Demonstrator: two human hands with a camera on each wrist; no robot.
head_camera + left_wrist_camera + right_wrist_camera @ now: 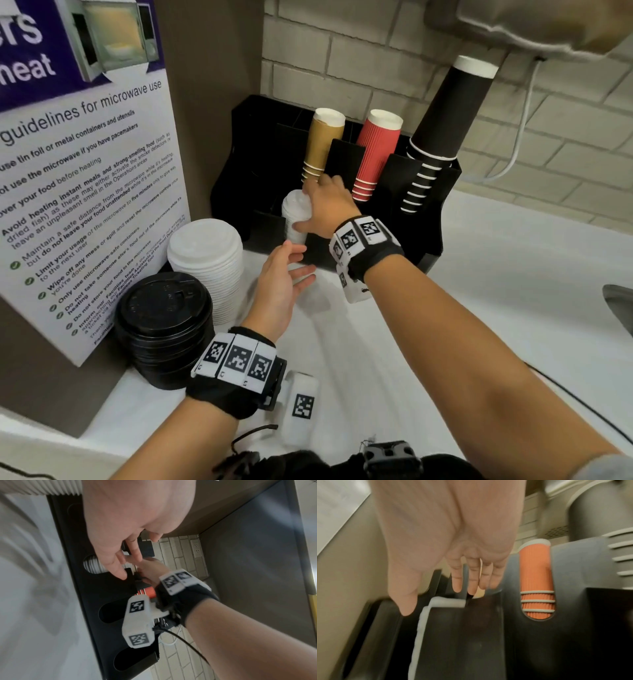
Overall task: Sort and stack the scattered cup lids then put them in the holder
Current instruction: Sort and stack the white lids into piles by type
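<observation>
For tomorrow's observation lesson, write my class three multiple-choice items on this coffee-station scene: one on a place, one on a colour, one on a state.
1. Where does the black lid stack stand?
A. On the counter, left of the holder
B. In the holder
C. In the sink

2. What colour is the cup stack between the gold and black ones?
A. Green
B. Red
C. Blue

3. How is the left hand?
A. Gripping black lids
B. Fist on the counter
C. Open, holding nothing

Answers: 1 A, it stands before the poster, beside the white lid stack. 2 B, its ribbed sleeve is red. 3 C, its fingers are spread and empty.
</observation>
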